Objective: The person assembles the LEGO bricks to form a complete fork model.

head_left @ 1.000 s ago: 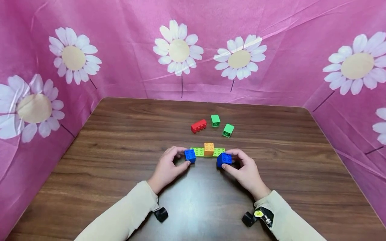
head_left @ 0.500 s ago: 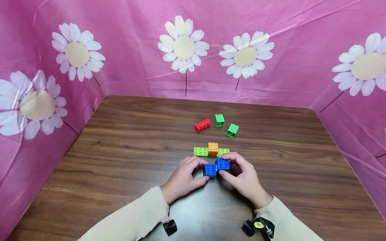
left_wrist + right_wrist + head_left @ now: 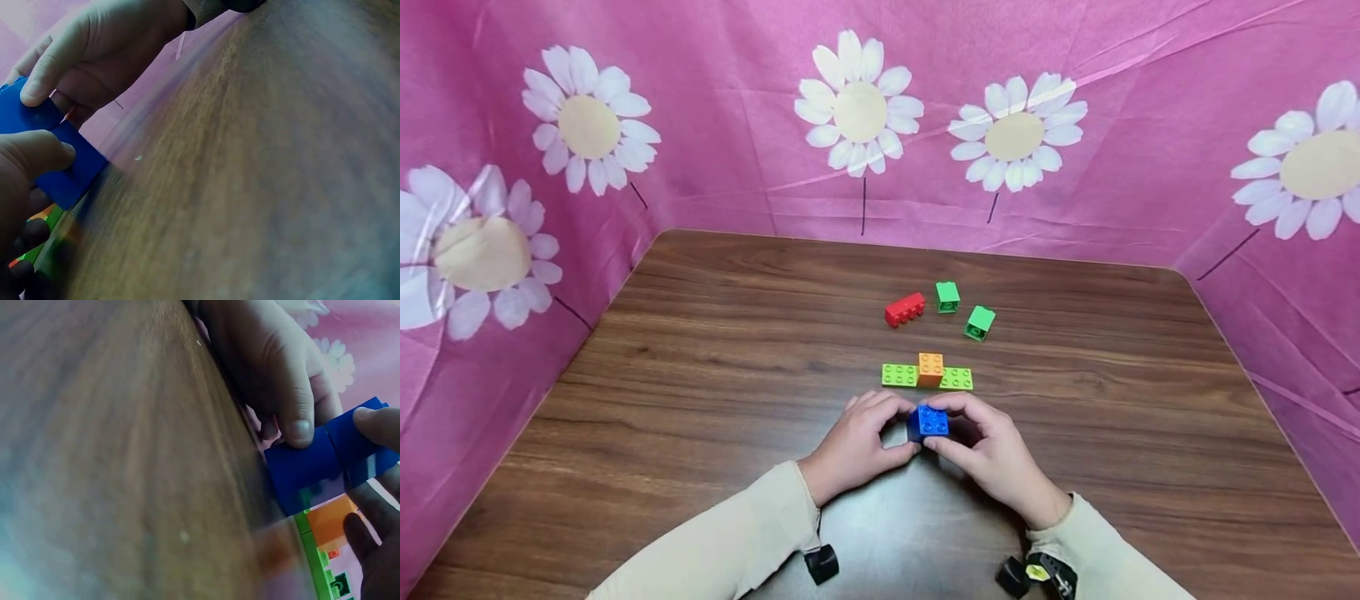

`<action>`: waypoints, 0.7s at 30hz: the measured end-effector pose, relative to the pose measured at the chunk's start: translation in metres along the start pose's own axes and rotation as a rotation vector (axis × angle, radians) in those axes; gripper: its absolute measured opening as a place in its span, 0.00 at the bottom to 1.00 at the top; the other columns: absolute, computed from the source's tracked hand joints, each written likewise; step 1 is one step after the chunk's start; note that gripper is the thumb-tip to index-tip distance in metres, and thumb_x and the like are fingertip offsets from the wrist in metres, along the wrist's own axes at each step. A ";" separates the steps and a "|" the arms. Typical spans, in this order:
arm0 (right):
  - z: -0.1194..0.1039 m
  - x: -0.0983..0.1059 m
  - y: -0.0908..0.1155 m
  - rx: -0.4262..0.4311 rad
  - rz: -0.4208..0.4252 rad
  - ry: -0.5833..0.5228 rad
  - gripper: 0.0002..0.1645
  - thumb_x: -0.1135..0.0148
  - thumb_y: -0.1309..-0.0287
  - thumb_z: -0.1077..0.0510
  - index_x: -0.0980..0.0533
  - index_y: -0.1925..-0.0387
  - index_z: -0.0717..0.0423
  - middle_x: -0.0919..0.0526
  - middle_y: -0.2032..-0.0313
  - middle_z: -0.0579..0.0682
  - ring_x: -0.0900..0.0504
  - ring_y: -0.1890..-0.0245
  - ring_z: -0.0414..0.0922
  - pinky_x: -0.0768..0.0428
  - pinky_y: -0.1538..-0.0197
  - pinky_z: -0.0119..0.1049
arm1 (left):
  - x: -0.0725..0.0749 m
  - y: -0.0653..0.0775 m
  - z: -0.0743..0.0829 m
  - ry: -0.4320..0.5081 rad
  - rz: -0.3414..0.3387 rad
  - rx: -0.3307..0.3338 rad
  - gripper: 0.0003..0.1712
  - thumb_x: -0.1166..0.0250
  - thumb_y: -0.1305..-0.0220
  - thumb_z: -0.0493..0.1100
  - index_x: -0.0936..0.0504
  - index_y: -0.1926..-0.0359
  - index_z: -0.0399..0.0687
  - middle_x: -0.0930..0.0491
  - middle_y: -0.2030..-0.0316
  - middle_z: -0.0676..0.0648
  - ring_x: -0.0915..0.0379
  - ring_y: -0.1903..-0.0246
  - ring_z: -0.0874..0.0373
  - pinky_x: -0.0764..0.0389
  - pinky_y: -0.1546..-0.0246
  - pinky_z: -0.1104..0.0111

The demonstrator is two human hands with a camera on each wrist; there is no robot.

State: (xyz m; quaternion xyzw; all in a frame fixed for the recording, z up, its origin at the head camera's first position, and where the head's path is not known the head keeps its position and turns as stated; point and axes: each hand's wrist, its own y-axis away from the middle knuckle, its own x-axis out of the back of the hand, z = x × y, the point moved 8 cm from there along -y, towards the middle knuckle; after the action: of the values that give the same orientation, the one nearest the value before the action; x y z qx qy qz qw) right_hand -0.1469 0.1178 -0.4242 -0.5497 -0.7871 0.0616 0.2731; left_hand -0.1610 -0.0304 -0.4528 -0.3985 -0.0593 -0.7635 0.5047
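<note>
Two blue toy bricks are stacked one over the other near the middle of the table. My left hand (image 3: 857, 443) pinches the lower blue brick (image 3: 300, 467) between thumb and fingers, close over the tabletop. The upper blue brick (image 3: 933, 421) is pinched by my right hand (image 3: 996, 446), its studs facing up. In the right wrist view a thin seam runs between the two bricks. From the head view the upper brick hides most of the lower one. Just beyond the hands lies a lime-green studded strip (image 3: 899, 375) with an orange brick (image 3: 930, 369) standing on its middle.
Farther back on the brown wooden table (image 3: 737, 333) lie a red brick (image 3: 905, 309) on its side and two green bricks, one rear (image 3: 947, 297) and one nearer (image 3: 980, 322). A pink cloth (image 3: 715, 125) with white daisies hangs round the table's far edges.
The two blue bricks were apart, one in each hand. My left hand has moved right and nearer with its brick; my right hand has brought its brick left, on top of it.
</note>
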 end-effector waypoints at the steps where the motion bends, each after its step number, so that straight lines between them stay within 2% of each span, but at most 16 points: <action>1: 0.000 0.000 0.000 -0.003 -0.006 0.010 0.24 0.28 0.46 0.71 0.22 0.47 0.56 0.16 0.52 0.52 0.17 0.53 0.42 0.16 0.52 0.37 | 0.000 0.000 0.001 -0.006 -0.005 -0.001 0.20 0.24 0.44 0.48 0.17 0.51 0.53 0.18 0.53 0.57 0.26 0.48 0.62 0.29 0.45 0.57; 8: 0.003 0.002 -0.005 -0.045 -0.059 0.060 0.22 0.27 0.45 0.67 0.20 0.49 0.54 0.14 0.53 0.49 0.16 0.53 0.42 0.17 0.51 0.39 | -0.001 -0.001 0.002 -0.026 -0.042 0.014 0.20 0.25 0.43 0.50 0.18 0.51 0.53 0.18 0.52 0.57 0.26 0.48 0.63 0.30 0.45 0.57; 11: 0.003 0.001 -0.007 -0.054 -0.078 0.064 0.21 0.26 0.46 0.66 0.20 0.50 0.54 0.14 0.54 0.48 0.16 0.54 0.42 0.16 0.51 0.43 | 0.001 0.000 0.003 -0.033 -0.043 0.016 0.20 0.25 0.43 0.50 0.18 0.51 0.53 0.18 0.53 0.57 0.25 0.49 0.63 0.30 0.45 0.57; 15: 0.004 0.003 -0.009 -0.053 -0.071 0.073 0.22 0.25 0.47 0.66 0.20 0.51 0.55 0.14 0.55 0.49 0.16 0.56 0.43 0.16 0.53 0.47 | 0.003 -0.003 0.004 -0.045 -0.039 0.010 0.20 0.24 0.43 0.50 0.18 0.51 0.54 0.18 0.53 0.58 0.25 0.48 0.63 0.30 0.45 0.57; 21: 0.008 0.003 -0.005 -0.062 -0.056 0.062 0.22 0.25 0.47 0.66 0.20 0.50 0.56 0.14 0.55 0.50 0.16 0.56 0.43 0.16 0.53 0.44 | -0.001 -0.004 0.003 -0.012 -0.035 0.029 0.20 0.24 0.43 0.53 0.18 0.51 0.56 0.18 0.56 0.60 0.26 0.54 0.64 0.31 0.52 0.61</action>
State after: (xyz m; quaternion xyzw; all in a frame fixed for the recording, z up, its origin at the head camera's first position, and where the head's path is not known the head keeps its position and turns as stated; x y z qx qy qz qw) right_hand -0.1561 0.1204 -0.4273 -0.5371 -0.7949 0.0125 0.2819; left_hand -0.1623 -0.0268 -0.4501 -0.3944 -0.0804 -0.7689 0.4967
